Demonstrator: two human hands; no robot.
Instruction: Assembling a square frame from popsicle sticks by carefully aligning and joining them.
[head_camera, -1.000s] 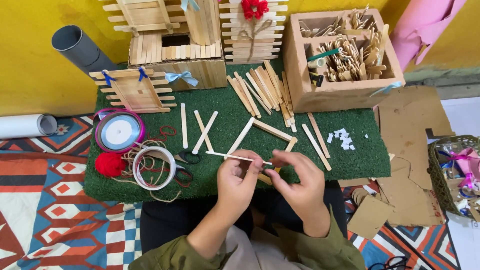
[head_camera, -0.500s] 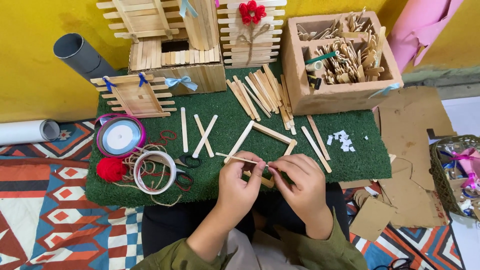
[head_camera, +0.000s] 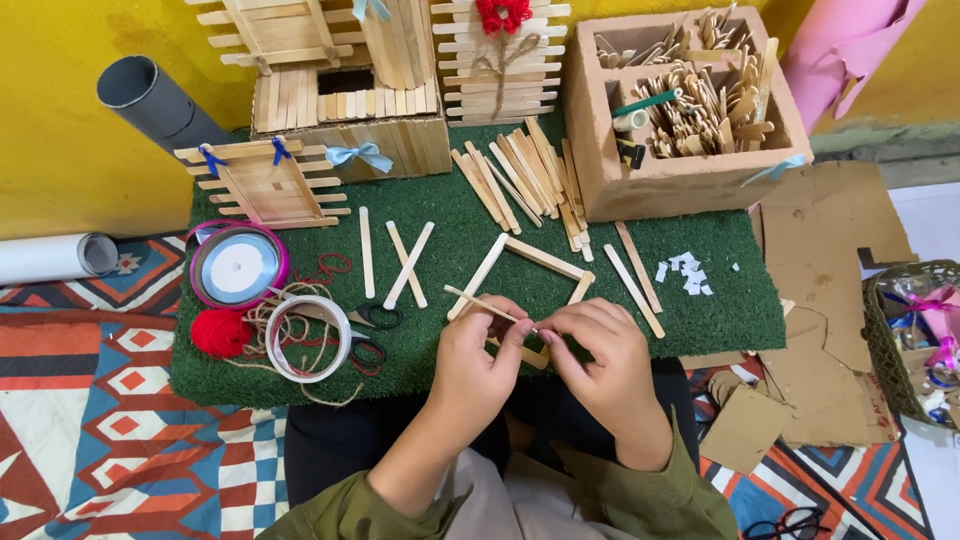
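Here, your two hands meet over the near edge of the green mat.

Left hand: your left hand (head_camera: 478, 362) is pinched on a thin wooden stick (head_camera: 482, 304), thumb and fingers closed on its near end.
Right hand: your right hand (head_camera: 598, 352) has its fingertips drawn together at the same end of that stick, touching it just beside your left thumb.
Stick: it slants up and to the left from your fingers, lying low over the mat.
Frame: a square frame of flat sticks (head_camera: 530, 268) lies on the mat; its near corner sits under your hands and is partly hidden.
Mat: the green turf mat (head_camera: 720, 310) carries everything listed here.
Loose sticks: three flat sticks (head_camera: 392, 258) lie to the left of the frame, and a heap of sticks (head_camera: 520, 178) lies beyond it.
Box: a cardboard box (head_camera: 660, 185) with compartments full of sticks stands at the far right.
Left side: a ribbon spool (head_camera: 238, 266), a ball of red yarn (head_camera: 220, 332), a tape roll (head_camera: 307, 338) and scissors (head_camera: 372, 330) lie together.
Back: a small stick house (head_camera: 350, 110) stands against the yellow wall.
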